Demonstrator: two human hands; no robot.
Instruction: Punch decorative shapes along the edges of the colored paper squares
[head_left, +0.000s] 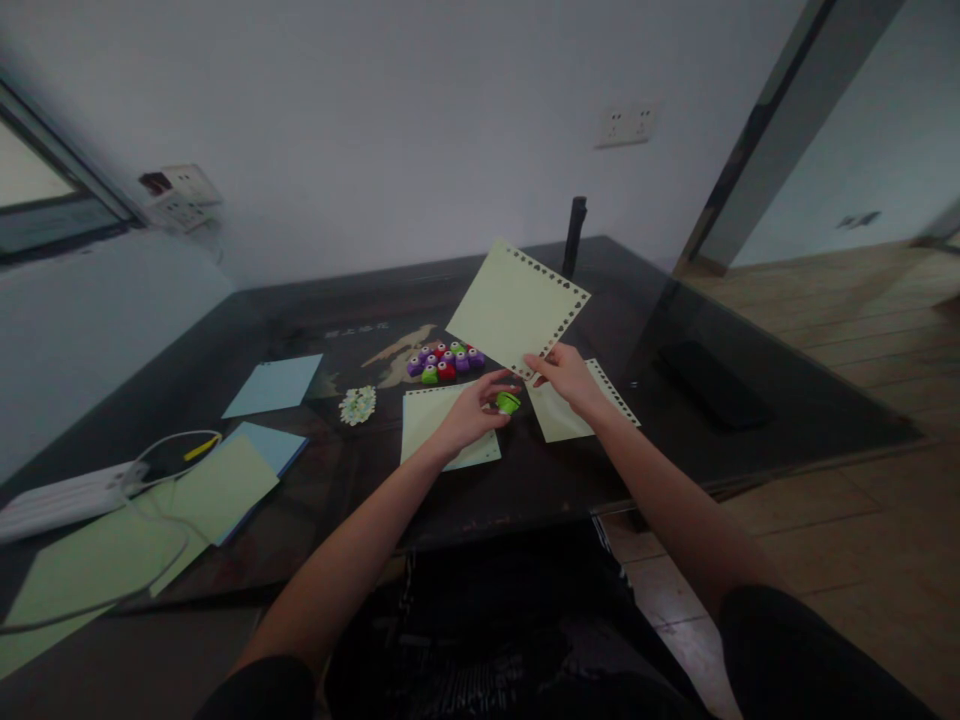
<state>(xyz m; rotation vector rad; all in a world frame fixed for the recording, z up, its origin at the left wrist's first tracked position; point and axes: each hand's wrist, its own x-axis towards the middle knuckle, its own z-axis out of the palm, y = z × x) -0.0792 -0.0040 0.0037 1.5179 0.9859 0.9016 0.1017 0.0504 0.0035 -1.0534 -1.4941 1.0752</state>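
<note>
Right hand (571, 380) pinching sheet (516, 310) near lower corner; sheet looking light, easily creased, edges best; left hand (471, 415) gripping punch (508, 403).

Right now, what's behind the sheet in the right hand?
Past the top edge of the held-up sheet, a black upright object and the dark tabletop show; whatever it covers can't be seen.

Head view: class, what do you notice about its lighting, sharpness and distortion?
Head view: dim, flat light; head view: sheen on the floor; head view: wide-angle stretch toward edges; head view: soft detail, though the raised sheet has discernible edges.
</note>
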